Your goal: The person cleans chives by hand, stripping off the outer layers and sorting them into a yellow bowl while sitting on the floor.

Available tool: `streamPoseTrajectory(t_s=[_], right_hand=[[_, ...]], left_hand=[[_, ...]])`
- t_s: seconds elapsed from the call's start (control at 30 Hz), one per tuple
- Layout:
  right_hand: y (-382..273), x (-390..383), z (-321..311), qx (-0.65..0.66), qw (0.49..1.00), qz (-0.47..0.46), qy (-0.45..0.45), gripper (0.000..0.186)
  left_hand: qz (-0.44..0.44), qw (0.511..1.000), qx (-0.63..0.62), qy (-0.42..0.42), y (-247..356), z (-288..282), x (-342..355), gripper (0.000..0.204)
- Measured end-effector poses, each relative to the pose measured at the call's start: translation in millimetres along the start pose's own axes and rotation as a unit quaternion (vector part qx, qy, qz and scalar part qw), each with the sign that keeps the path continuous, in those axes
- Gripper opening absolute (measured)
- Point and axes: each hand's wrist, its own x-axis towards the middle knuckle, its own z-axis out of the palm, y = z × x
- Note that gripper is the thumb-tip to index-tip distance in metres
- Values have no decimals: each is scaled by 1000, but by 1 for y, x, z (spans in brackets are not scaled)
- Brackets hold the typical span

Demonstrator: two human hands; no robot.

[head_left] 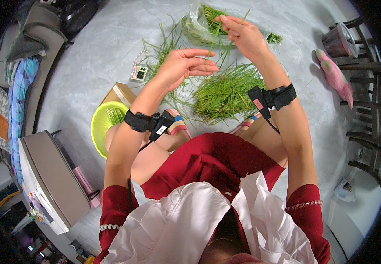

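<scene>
My right hand (244, 36) pinches a few long thin chives (217, 33) between thumb and fingers, in front of a clear plastic bag (192, 27) of more greens. Lower and to the left, my left hand (187, 66) has its fingers stretched and apart. The lower part of the pinched stalks reaches its fingertips; whether it touches them I cannot tell. Beneath both hands, a large heap of chives (225, 94) lies on the floor between my feet. A looser scatter of thin blades (166, 46) spreads to its left.
By my left leg stand a yellow-green basket (97, 127) holding some greens and a cardboard box (119, 94). A phone (139, 73) with a beaded strap lies beyond. At right are a pink plush toy (334, 77), a bin (340, 40) and dark chairs (366, 105).
</scene>
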Motion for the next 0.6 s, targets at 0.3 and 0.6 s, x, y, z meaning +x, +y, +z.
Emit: streamPoseTrajectory(t_s=[0.3,0.6], right_hand=[[-5,12,-36,68,996,-12,64,27],[-8,17,-60,91,992,-28,88,28]], left_hand=[[-57,998,18,-34,-7,-3,-3,28],[-73,997,19,-20,-16,-18,-4,31]])
